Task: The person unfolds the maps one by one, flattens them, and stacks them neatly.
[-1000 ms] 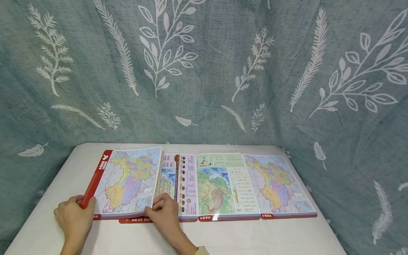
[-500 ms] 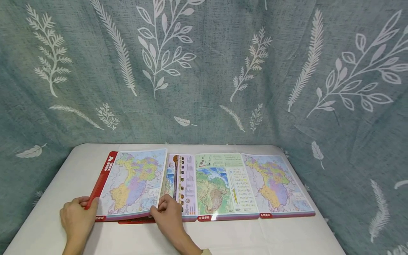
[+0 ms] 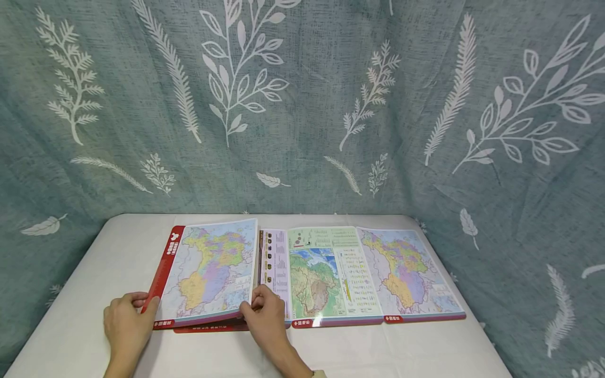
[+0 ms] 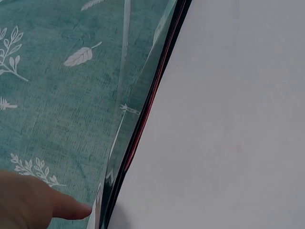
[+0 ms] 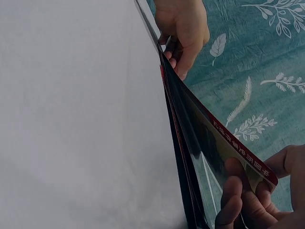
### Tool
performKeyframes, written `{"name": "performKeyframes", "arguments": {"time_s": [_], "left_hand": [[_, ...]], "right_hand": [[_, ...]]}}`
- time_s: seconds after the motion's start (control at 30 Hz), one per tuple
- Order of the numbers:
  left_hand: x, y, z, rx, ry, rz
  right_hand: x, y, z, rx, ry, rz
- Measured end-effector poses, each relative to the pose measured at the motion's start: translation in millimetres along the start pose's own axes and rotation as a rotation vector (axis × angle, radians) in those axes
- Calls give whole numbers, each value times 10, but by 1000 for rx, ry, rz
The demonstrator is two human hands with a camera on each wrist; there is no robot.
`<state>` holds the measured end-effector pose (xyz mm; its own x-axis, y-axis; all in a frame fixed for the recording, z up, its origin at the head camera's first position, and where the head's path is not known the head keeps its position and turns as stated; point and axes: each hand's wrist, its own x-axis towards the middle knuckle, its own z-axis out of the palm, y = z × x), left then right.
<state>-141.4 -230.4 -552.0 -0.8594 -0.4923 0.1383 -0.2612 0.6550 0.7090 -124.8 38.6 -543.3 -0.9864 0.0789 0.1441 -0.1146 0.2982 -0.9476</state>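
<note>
A glossy political map sheet [image 3: 217, 268] with a red left border lies over the left end of a row of similar sheets. My left hand [image 3: 128, 320] pinches its left edge near the bottom, thumb on top; that hand [image 4: 43, 202] also shows in the left wrist view. My right hand [image 3: 266, 317] pinches its lower right corner, which is lifted a little off the sheet below. In the right wrist view the raised corner [image 5: 248, 157] is between the right hand's thumb and fingers. Partly covered underneath is a lilac-edged map sheet [image 3: 276, 262].
Farther right along the white-covered table [image 3: 402, 346] lie a green relief map [image 3: 314, 278] and a second political map [image 3: 411, 273], edge to edge. A teal curtain [image 3: 302, 178] with white leaf prints hangs behind the table and at its sides.
Both hands have slid rightward with the top map sheet. It covers more of the lilac-edged sheet, and its right edge stays slightly raised. The other maps lie as before.
</note>
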Motion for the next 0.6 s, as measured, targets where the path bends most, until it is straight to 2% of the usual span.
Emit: {"name": "performKeyframes", "arguments": {"time_s": [0.2,0.4,0.6], "left_hand": [[-52,34,35,-1,14,66],[-107,71,69,-12,7,115],[-156,117,103,0,-19,110]], "right_hand": [[-5,27,-92,16,26,10],[-34,59,-168,80,9,53],[-53,54,-234,150,-25,88]]}}
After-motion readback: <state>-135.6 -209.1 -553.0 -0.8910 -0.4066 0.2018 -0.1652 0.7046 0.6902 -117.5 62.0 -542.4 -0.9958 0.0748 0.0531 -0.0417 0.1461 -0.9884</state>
